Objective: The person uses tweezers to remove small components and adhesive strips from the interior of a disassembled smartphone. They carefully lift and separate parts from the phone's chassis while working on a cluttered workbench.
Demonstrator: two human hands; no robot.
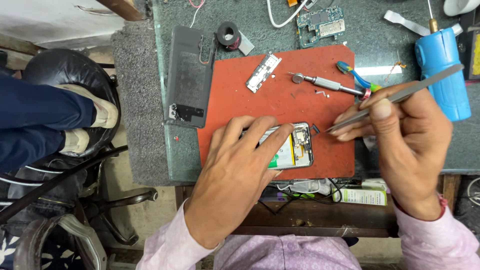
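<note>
1. The left hand (235,175) lies flat over an opened phone (290,150), fingers spread and pressing it down onto the red mat (240,100); only the phone's end at 3 o'clock of the hand shows, with a white-and-green battery and a small board exposed.
2. The right hand (405,145) is clenched round grey tweezers (400,97), pinched between thumb and fingers. The tip points toward 9 o'clock and sits just beside the phone's exposed end.
3. At 12 o'clock of the phone, on the mat, lie a silver metal bracket (263,72) and a slim screwdriver (322,82), well apart from both hands.
4. At 10 o'clock, a grey back cover (190,75) rests half on the mat's edge, half on the dark tabletop (145,100).
5. A green circuit board (320,22) sits at 12 o'clock beyond the mat; a blue cylinder-shaped tool (442,70) stands at 1 o'clock, behind the tweezers.
</note>
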